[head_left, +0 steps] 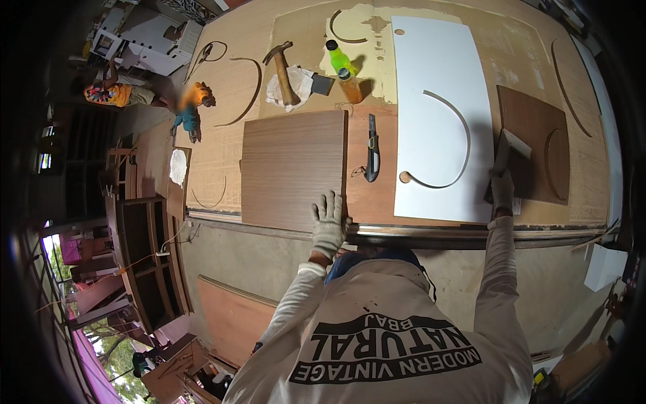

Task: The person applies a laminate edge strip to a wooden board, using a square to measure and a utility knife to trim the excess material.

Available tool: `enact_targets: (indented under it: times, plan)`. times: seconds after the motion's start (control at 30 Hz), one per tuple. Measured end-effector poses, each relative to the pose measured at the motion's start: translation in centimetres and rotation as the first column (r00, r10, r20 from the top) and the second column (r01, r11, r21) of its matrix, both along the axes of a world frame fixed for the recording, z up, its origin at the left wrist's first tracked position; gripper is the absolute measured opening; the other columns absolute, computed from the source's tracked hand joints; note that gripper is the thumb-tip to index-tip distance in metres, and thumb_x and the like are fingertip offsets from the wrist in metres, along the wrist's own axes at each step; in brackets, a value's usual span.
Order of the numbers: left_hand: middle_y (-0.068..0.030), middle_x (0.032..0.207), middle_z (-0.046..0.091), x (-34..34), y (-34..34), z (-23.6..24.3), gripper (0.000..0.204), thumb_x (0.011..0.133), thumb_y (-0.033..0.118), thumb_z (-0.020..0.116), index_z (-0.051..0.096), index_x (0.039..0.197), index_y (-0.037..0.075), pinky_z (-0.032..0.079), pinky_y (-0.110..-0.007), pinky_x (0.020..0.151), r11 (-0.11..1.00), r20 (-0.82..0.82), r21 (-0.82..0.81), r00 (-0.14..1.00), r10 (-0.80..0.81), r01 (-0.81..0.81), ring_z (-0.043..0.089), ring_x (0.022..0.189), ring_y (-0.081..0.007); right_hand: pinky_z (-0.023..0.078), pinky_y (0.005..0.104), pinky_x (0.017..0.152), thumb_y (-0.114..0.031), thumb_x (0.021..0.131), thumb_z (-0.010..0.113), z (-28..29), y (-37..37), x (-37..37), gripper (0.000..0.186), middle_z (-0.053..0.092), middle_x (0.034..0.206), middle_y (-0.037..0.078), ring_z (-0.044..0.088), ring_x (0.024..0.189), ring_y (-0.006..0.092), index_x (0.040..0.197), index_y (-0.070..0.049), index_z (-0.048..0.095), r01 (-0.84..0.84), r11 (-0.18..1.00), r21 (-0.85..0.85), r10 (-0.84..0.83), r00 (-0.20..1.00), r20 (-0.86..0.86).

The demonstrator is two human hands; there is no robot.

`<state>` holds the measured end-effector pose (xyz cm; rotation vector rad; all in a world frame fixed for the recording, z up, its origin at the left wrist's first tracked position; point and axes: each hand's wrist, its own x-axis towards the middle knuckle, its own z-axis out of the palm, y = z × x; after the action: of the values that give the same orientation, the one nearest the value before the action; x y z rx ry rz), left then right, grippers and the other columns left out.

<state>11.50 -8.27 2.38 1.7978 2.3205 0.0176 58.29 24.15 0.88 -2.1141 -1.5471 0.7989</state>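
My left hand (329, 223), in a pale work glove, lies flat with spread fingers on the near right corner of a brown wood-grain panel (293, 168). My gloved right hand (501, 190) is closed around a small flat board-like piece (515, 144) with a light grey face; its exact kind is unclear. That piece is tilted beside the right edge of a long white panel (431, 67), partly over a darker brown panel (538, 121). Between the wood-grain panel and the white one lies a utility knife (372, 151), apart from both hands.
A claw hammer (284, 74) rests on a white cloth (299, 84) near a green bottle (338, 57) and an amber bottle (349, 87). Curved edging strips (464, 145) lie about the worktable (215, 155). Two other people, one in an orange top (111, 95), are beyond its left side.
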Motion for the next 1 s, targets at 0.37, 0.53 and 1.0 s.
enact_targets:
  times: [0.37, 0.53, 1.0]
  plan:
    - [-0.0212, 0.157, 0.056, 0.1, -5.6, 5.0, 0.068, 0.106, 0.036, 0.065, 0.045, 0.163, 0.005, 0.037, -0.051, 0.124, 0.983, 0.383, 0.056, 0.913, 0.139, -0.174, 0.051, 0.147, -0.04, 0.054, 0.0466, 0.089, -0.037, 0.113, 0.049, 4.7, -4.7, -1.2, 0.045, 0.073, 0.103, 0.021, 0.071, 0.099, 0.0373, 0.123, 0.002, 0.07, 0.119, 0.97, 0.211, -0.161, 0.968, 0.194]
    - [-0.0219, 0.157, 0.057, 2.5, 3.3, 12.3, 0.075, 0.11, 0.039, 0.065, 0.036, 0.166, 0.0, 0.042, -0.041, 0.122, 0.999, 0.96, 0.025, 0.281, -0.013, -0.039, 0.053, 0.147, -0.0289, 0.052, 0.0361, 0.079, -0.023, 0.116, 0.051, 9.4, -17.0, -13.9, 0.03, 0.071, 0.104, 0.01, 0.063, 0.09, 0.0202, 0.125, 0.0, 0.069, -0.031, 0.982, 0.185, 0.152, 0.705, -0.693]
    - [-0.0043, 0.12, 0.069, -12.1, 0.1, 14.7, 0.05, 0.101, 0.008, 0.074, 0.058, 0.147, 0.002, 0.053, -0.028, 0.091, 0.946, 0.998, -0.002, -0.053, -0.016, -0.324, 0.063, 0.103, -0.0111, 0.058, 0.0403, 0.091, -0.017, 0.101, 0.071, 7.2, -27.2, -38.4, 0.024, 0.075, 0.113, 0.022, 0.073, 0.106, 0.0385, 0.118, -0.002, 0.075, -0.26, 0.931, 0.255, 0.363, 0.719, -0.593]
